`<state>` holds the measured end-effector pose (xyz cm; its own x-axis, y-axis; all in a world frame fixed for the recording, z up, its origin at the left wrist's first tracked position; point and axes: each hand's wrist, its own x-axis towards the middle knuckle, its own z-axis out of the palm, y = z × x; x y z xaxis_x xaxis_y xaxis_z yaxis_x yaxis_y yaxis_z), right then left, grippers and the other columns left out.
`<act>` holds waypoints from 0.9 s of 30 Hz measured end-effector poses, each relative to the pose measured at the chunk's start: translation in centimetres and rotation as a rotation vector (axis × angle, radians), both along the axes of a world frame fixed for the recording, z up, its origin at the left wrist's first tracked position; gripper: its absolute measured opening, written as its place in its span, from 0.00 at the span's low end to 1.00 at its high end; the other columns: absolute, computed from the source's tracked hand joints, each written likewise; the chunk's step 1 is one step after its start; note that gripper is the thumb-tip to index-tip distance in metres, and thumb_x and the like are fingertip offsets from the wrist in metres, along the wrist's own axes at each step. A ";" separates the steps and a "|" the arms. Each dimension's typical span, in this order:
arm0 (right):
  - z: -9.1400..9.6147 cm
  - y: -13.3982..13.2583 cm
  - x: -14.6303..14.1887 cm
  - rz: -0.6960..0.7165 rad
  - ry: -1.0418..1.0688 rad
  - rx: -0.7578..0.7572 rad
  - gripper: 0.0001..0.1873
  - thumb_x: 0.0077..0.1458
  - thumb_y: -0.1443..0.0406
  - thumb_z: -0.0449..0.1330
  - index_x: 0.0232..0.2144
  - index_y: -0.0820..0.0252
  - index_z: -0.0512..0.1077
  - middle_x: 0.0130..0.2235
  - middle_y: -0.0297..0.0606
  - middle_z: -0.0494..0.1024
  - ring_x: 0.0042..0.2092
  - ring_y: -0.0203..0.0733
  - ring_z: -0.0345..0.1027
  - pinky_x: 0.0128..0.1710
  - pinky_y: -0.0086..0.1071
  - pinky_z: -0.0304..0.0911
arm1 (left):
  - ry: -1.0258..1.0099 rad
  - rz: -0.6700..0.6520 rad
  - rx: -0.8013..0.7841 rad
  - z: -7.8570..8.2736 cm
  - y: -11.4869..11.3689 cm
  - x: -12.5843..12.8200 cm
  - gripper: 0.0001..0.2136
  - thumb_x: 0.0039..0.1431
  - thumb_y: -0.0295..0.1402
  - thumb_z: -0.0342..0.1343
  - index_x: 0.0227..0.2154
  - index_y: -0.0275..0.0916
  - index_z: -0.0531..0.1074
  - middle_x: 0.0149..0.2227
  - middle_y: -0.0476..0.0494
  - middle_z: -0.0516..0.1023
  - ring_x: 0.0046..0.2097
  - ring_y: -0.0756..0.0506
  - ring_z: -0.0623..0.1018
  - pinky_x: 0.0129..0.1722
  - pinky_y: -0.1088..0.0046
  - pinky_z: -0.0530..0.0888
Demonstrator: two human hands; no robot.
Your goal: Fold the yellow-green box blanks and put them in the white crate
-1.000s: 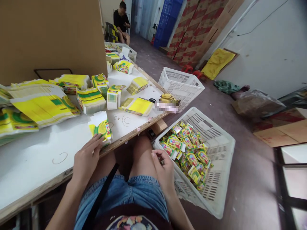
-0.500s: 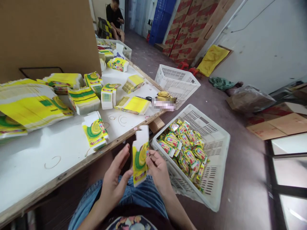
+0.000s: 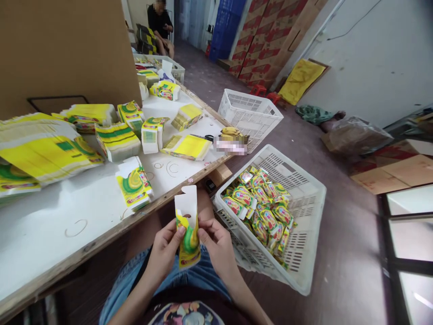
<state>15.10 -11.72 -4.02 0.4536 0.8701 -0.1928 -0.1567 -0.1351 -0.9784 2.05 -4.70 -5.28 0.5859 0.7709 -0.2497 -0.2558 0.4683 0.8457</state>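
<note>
Over my lap I hold a small yellow-and-green printed carton (image 3: 189, 241) upright, its white flaps spread at the top and its mouth partly showing. My left hand (image 3: 166, 246) pinches its left edge, thumb on the front face. On the opposite edge, my right hand (image 3: 215, 241) grips with thumb and fingers. A small stack of flat cartons (image 3: 134, 184) lies on the white table (image 3: 98, 212) ahead of my left hand. To the right of my right hand stands a white plastic crate (image 3: 304, 225) with many filled-out cartons (image 3: 264, 203) in it.
Bundles of flat cartons (image 3: 43, 146) cover the table's left and back. Scissors (image 3: 209, 137) and bananas (image 3: 232, 132) lie near its right edge. Another white crate (image 3: 248, 108) stands farther off. A seated person (image 3: 160, 27) is at the back.
My left hand has come in from beside the carton and now holds its left edge. The carton has shifted slightly left and its top has opened out.
</note>
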 end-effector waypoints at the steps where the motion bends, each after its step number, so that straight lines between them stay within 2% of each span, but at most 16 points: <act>1: 0.0 -0.1 0.0 -0.014 -0.030 -0.003 0.11 0.56 0.57 0.64 0.35 0.59 0.75 0.34 0.37 0.80 0.37 0.42 0.73 0.39 0.34 0.68 | 0.030 0.005 0.011 0.1 0.0 0.1 0.21 0.56 0.45 0.63 0.47 0.35 0.78 0.39 0.39 0.85 0.41 0.39 0.82 0.41 0.66 0.78; 7: 0.1 -0.3 0.1 0.047 -0.071 -0.008 0.15 0.52 0.58 0.67 0.40 0.60 0.75 0.34 0.36 0.80 0.33 0.40 0.71 0.34 0.32 0.67 | 0.167 0.059 0.155 0.7 -0.2 0.6 0.21 0.55 0.50 0.62 0.39 0.34 0.79 0.33 0.43 0.84 0.32 0.44 0.80 0.31 0.73 0.76; 10: -0.1 -0.2 0.0 0.007 -0.080 -0.024 0.12 0.56 0.57 0.64 0.34 0.60 0.73 0.31 0.36 0.79 0.32 0.40 0.71 0.33 0.31 0.67 | 0.187 0.040 0.158 0.8 -0.3 1.0 0.19 0.56 0.48 0.61 0.38 0.34 0.77 0.33 0.44 0.83 0.27 0.48 0.77 0.27 0.75 0.73; 12: -0.3 -0.2 0.0 -0.036 -0.131 -0.037 0.12 0.57 0.57 0.63 0.30 0.59 0.71 0.29 0.36 0.78 0.30 0.39 0.70 0.31 0.30 0.66 | 0.173 0.023 0.151 0.7 -0.4 1.1 0.18 0.57 0.45 0.62 0.43 0.35 0.73 0.37 0.43 0.83 0.31 0.47 0.79 0.31 0.75 0.75; 14: -0.4 0.0 0.2 -0.081 -0.180 -0.042 0.11 0.57 0.58 0.63 0.32 0.59 0.70 0.30 0.36 0.78 0.30 0.40 0.71 0.30 0.30 0.67 | 0.138 0.009 0.122 0.5 -0.4 1.1 0.23 0.58 0.41 0.63 0.52 0.39 0.65 0.41 0.42 0.83 0.38 0.44 0.81 0.38 0.71 0.77; 16: -0.3 0.1 0.6 -0.091 -0.180 0.000 0.12 0.57 0.59 0.64 0.40 0.57 0.69 0.36 0.38 0.80 0.34 0.42 0.74 0.35 0.32 0.69 | 0.103 -0.012 0.088 0.5 -0.4 1.0 0.31 0.58 0.38 0.63 0.59 0.42 0.54 0.42 0.42 0.82 0.42 0.43 0.82 0.43 0.67 0.77; 18: -0.1 0.0 1.3 -0.041 -0.147 0.070 0.19 0.57 0.61 0.64 0.50 0.55 0.66 0.44 0.41 0.79 0.41 0.44 0.76 0.42 0.35 0.71 | 0.065 -0.054 0.082 0.6 -0.3 0.7 0.34 0.58 0.36 0.63 0.62 0.45 0.48 0.43 0.42 0.81 0.43 0.43 0.82 0.45 0.65 0.77; 20: 0.1 -0.1 2.1 0.043 -0.117 0.115 0.24 0.58 0.61 0.63 0.55 0.53 0.64 0.49 0.42 0.78 0.44 0.44 0.76 0.45 0.36 0.71 | 0.017 -0.119 0.090 1.0 0.0 0.5 0.34 0.60 0.36 0.62 0.62 0.46 0.49 0.45 0.41 0.81 0.44 0.42 0.82 0.46 0.65 0.76; 22: 0.2 -0.4 2.9 0.133 -0.100 0.110 0.22 0.60 0.60 0.62 0.55 0.52 0.66 0.46 0.41 0.78 0.42 0.43 0.75 0.41 0.34 0.71 | -0.030 -0.199 0.083 1.4 0.2 0.2 0.31 0.60 0.36 0.61 0.62 0.46 0.52 0.45 0.41 0.80 0.44 0.42 0.82 0.46 0.65 0.76; 25: 0.3 -0.8 4.0 0.237 -0.094 0.061 0.13 0.61 0.58 0.60 0.47 0.55 0.72 0.35 0.35 0.77 0.32 0.39 0.71 0.30 0.29 0.65 | -0.054 -0.287 0.059 1.6 0.4 -0.2 0.26 0.59 0.36 0.63 0.56 0.44 0.59 0.43 0.41 0.81 0.41 0.43 0.82 0.42 0.68 0.76; 27: 0.3 -0.9 4.3 0.263 -0.139 0.045 0.11 0.62 0.57 0.59 0.40 0.57 0.75 0.28 0.32 0.73 0.27 0.36 0.66 0.26 0.28 0.61 | -0.035 -0.310 0.051 1.5 0.3 -0.3 0.22 0.57 0.36 0.65 0.51 0.43 0.62 0.40 0.43 0.81 0.38 0.44 0.81 0.38 0.70 0.75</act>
